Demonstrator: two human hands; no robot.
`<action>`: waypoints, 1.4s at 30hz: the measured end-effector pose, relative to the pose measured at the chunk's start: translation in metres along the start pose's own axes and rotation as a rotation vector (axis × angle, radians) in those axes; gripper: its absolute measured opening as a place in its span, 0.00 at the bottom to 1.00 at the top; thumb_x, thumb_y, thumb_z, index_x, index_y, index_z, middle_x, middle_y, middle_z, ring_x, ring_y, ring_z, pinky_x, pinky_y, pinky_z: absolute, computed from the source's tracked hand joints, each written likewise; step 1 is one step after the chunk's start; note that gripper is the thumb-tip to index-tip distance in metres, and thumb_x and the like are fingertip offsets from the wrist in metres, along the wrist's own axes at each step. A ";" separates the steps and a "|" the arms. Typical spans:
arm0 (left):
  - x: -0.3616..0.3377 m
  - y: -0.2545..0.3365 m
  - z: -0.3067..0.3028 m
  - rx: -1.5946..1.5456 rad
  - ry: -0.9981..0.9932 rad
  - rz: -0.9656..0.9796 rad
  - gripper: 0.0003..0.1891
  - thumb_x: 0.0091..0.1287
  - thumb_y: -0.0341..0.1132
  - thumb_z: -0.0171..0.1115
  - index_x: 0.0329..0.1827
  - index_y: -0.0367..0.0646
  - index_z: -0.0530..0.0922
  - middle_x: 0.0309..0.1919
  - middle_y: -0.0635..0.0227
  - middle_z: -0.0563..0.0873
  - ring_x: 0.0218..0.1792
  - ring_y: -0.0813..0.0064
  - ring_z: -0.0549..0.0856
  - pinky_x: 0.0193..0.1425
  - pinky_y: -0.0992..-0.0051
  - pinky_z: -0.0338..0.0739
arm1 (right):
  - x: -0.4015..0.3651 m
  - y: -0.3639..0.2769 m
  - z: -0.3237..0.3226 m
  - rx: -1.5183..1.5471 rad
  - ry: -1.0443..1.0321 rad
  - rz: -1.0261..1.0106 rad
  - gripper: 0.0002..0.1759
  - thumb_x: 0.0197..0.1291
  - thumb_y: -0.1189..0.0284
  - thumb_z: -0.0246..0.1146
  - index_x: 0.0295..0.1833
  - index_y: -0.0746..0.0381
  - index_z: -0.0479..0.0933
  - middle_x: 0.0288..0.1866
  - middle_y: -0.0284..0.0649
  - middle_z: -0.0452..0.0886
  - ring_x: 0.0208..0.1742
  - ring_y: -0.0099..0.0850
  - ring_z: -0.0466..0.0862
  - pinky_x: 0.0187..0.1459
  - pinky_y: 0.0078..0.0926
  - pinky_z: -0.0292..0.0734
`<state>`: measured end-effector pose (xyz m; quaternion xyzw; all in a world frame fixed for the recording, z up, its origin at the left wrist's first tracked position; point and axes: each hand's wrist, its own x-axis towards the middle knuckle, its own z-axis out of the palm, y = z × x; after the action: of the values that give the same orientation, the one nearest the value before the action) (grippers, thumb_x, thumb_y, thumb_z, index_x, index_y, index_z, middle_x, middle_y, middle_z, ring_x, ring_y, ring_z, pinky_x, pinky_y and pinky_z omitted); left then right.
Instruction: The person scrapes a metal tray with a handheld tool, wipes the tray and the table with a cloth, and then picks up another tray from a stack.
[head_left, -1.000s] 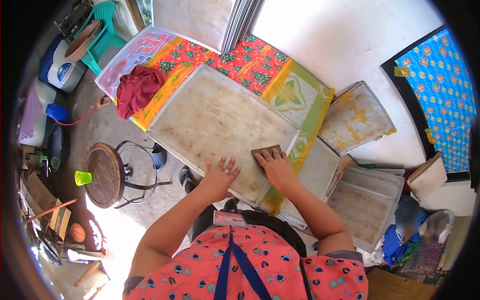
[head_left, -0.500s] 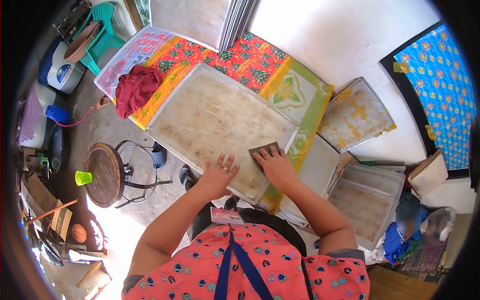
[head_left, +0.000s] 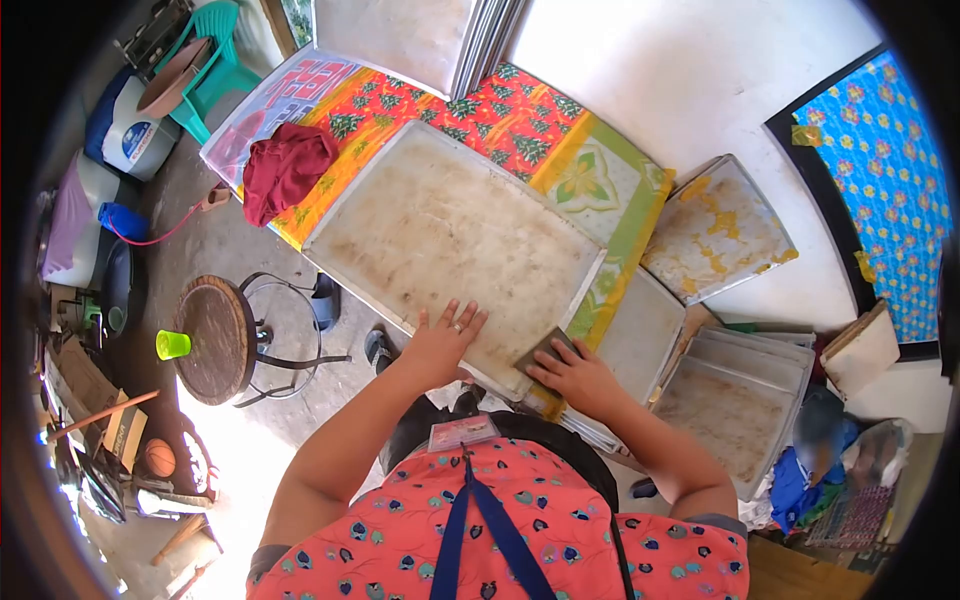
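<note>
Right fingers (head_left: 545, 362) grip a dark block (head_left: 541, 347) against the tray's (head_left: 450, 230) near right corner; left fingers (head_left: 468, 313) spread loosely, grasping nothing, at its near edge. The tray lies on the desk (head_left: 520, 130). Even pressure and a bracing left palm should help.

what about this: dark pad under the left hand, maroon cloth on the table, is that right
Not quite: the head view shows the dark pad under the right hand, not the left hand. The maroon cloth does lie on the table.
</note>
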<state>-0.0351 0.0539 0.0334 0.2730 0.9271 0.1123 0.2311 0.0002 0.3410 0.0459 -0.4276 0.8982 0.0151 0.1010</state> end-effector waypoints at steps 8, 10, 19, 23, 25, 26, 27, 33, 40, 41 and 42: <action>0.001 0.002 -0.003 -0.039 0.018 -0.010 0.62 0.43 0.49 0.78 0.78 0.52 0.44 0.77 0.62 0.54 0.75 0.53 0.57 0.70 0.39 0.57 | 0.057 -0.018 0.004 0.047 0.167 0.079 0.24 0.60 0.68 0.54 0.64 0.47 0.71 0.66 0.35 0.72 0.69 0.42 0.68 0.69 0.53 0.59; -0.002 0.000 -0.004 -0.039 0.027 -0.008 0.62 0.43 0.48 0.78 0.79 0.52 0.43 0.77 0.62 0.54 0.75 0.53 0.57 0.70 0.40 0.57 | 0.049 -0.016 0.007 0.060 0.135 0.049 0.24 0.60 0.68 0.54 0.64 0.48 0.72 0.66 0.35 0.72 0.69 0.43 0.69 0.69 0.52 0.59; -0.007 -0.008 -0.004 -0.065 0.128 -0.054 0.62 0.43 0.51 0.78 0.78 0.52 0.46 0.75 0.54 0.55 0.75 0.49 0.56 0.71 0.40 0.55 | 0.044 -0.021 -0.006 0.043 0.056 -0.070 0.24 0.60 0.69 0.53 0.63 0.47 0.72 0.65 0.32 0.74 0.68 0.41 0.71 0.69 0.47 0.61; -0.030 -0.036 -0.012 0.059 0.141 -0.261 0.59 0.43 0.53 0.77 0.77 0.50 0.50 0.76 0.52 0.55 0.76 0.49 0.54 0.72 0.38 0.48 | 0.062 -0.020 -0.001 0.047 0.100 -0.082 0.23 0.60 0.69 0.53 0.62 0.47 0.73 0.66 0.32 0.74 0.69 0.40 0.69 0.70 0.48 0.60; -0.037 -0.048 -0.012 0.079 0.110 -0.321 0.58 0.43 0.54 0.77 0.77 0.50 0.52 0.76 0.53 0.54 0.76 0.50 0.53 0.72 0.37 0.47 | 0.033 -0.016 0.003 0.065 0.057 -0.091 0.24 0.60 0.69 0.54 0.63 0.47 0.72 0.66 0.32 0.73 0.69 0.41 0.69 0.70 0.49 0.59; -0.039 -0.053 -0.006 0.080 0.102 -0.324 0.58 0.43 0.54 0.77 0.77 0.50 0.52 0.76 0.53 0.54 0.76 0.51 0.53 0.72 0.36 0.46 | 0.013 -0.015 0.006 0.073 0.029 -0.098 0.24 0.60 0.69 0.54 0.63 0.47 0.72 0.66 0.33 0.73 0.69 0.41 0.68 0.70 0.49 0.58; -0.041 -0.055 -0.002 0.078 0.093 -0.327 0.58 0.43 0.55 0.76 0.77 0.50 0.52 0.76 0.53 0.54 0.76 0.51 0.52 0.72 0.36 0.46 | 0.006 -0.015 0.004 0.080 0.000 -0.107 0.24 0.60 0.69 0.54 0.64 0.47 0.72 0.66 0.33 0.72 0.70 0.41 0.68 0.70 0.49 0.58; -0.038 -0.055 -0.003 0.097 0.018 -0.350 0.59 0.43 0.55 0.76 0.77 0.50 0.51 0.77 0.53 0.50 0.77 0.53 0.51 0.71 0.35 0.48 | 0.099 -0.029 -0.007 0.057 0.141 -0.094 0.24 0.59 0.68 0.56 0.64 0.47 0.72 0.66 0.33 0.72 0.69 0.42 0.68 0.69 0.51 0.59; -0.038 -0.059 -0.002 0.071 0.023 -0.347 0.59 0.44 0.55 0.76 0.78 0.52 0.50 0.77 0.55 0.50 0.77 0.53 0.50 0.70 0.32 0.47 | 0.032 -0.023 0.002 0.049 -0.017 -0.076 0.25 0.58 0.71 0.56 0.63 0.49 0.72 0.66 0.34 0.72 0.69 0.43 0.69 0.67 0.52 0.61; -0.039 -0.058 -0.001 0.071 0.034 -0.349 0.59 0.44 0.55 0.76 0.78 0.52 0.50 0.77 0.56 0.50 0.77 0.54 0.50 0.70 0.32 0.47 | 0.036 -0.025 -0.002 0.050 -0.004 -0.079 0.25 0.58 0.71 0.56 0.63 0.49 0.72 0.66 0.34 0.72 0.69 0.43 0.69 0.66 0.52 0.62; -0.040 -0.057 0.000 0.076 0.044 -0.347 0.58 0.44 0.55 0.76 0.78 0.52 0.50 0.77 0.56 0.50 0.77 0.54 0.50 0.70 0.32 0.47 | 0.049 -0.029 -0.009 0.052 0.013 -0.076 0.25 0.58 0.71 0.56 0.63 0.49 0.72 0.66 0.34 0.73 0.69 0.43 0.69 0.66 0.52 0.62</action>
<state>-0.0313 -0.0153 0.0288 0.1149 0.9687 0.0417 0.2162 -0.0088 0.2845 0.0466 -0.4588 0.8819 -0.0151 0.1068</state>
